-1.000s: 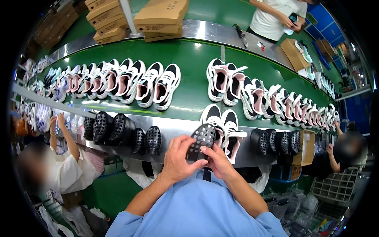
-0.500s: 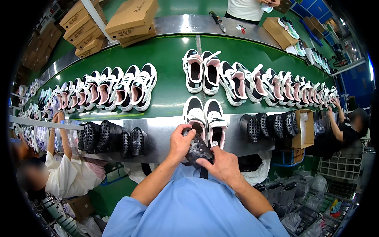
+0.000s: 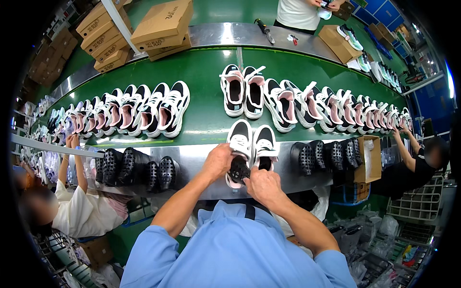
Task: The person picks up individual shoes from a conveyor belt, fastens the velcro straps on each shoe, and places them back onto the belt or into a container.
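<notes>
A black-and-white sneaker [image 3: 239,136] with pink lining stands on the metal edge of the bench in front of me, toe pointing away. My left hand [image 3: 217,161] is closed on its left side near the collar. A black, hole-studded shoe last [image 3: 238,168] sits partly in that sneaker's opening. My right hand [image 3: 264,185] grips the heel end of the last, fingers bent; its fingertips are partly hidden. The matching sneaker [image 3: 264,140] stands close on the right, just beyond my right hand. Another pair of sneakers [image 3: 243,93] stands farther back on the green belt.
Rows of sneakers [image 3: 175,108] line the green belt [image 3: 206,67] on both sides. Black lasts [image 3: 165,173] stand left, more lasts [image 3: 307,158] right beside an open carton [image 3: 369,158]. Shoe boxes [image 3: 161,26] are stacked far left. Co-workers work at left, right and across.
The black last has moved forward from near my body into the left sneaker's opening. My left hand has gone from the last to the sneaker's side; my right hand has moved forward with the last.
</notes>
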The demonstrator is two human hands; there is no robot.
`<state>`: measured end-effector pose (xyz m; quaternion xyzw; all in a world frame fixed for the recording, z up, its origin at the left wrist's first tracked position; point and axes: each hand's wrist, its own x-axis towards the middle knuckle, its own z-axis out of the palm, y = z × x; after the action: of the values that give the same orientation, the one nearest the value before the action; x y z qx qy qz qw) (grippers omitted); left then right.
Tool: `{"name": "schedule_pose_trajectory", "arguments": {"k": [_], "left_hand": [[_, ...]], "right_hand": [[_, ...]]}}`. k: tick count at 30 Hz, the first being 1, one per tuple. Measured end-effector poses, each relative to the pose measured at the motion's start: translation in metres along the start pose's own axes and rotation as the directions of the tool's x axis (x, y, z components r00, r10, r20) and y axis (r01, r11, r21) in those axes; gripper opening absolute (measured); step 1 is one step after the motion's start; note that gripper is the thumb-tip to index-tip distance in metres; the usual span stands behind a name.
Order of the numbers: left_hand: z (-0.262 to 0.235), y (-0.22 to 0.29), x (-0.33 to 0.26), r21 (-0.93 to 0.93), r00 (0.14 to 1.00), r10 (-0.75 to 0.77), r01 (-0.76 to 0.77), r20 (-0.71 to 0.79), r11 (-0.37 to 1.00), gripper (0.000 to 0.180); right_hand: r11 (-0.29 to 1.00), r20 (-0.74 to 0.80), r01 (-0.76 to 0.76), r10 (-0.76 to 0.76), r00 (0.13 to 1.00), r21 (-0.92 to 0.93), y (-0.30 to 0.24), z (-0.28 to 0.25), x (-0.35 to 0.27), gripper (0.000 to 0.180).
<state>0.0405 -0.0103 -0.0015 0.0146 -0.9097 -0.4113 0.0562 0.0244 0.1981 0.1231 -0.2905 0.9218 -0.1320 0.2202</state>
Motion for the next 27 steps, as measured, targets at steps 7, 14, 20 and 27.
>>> {"name": "schedule_pose_trajectory", "arguments": {"k": [7, 14, 20, 27], "left_hand": [[-0.046, -0.016, -0.002, -0.097, 0.985, -0.135, 0.145, 0.104, 0.985, 0.013], [-0.035, 0.0, 0.008, -0.221, 0.944, 0.069, 0.004, 0.322, 0.975, 0.019], [-0.026, -0.027, -0.023, -0.213, 0.997, -0.072, 0.071, 0.002, 0.975, 0.05], [0.005, 0.016, -0.046, 0.041, 0.741, -0.646, 0.651, 0.183, 0.758, 0.103]], "right_hand": [[0.999, 0.029, -0.036, 0.037, 0.999, -0.032, 0.003, -0.013, -0.003, 0.036], [0.946, -0.134, 0.055, -0.102, 0.986, -0.319, -0.001, 0.069, 0.033, 0.038], [0.963, -0.395, 0.256, -0.206, 0.895, 0.079, -0.011, 0.086, 0.018, 0.057], [0.899, -0.111, -0.29, 0.341, 0.933, 0.327, 0.002, 0.107, 0.066, 0.055]]}}
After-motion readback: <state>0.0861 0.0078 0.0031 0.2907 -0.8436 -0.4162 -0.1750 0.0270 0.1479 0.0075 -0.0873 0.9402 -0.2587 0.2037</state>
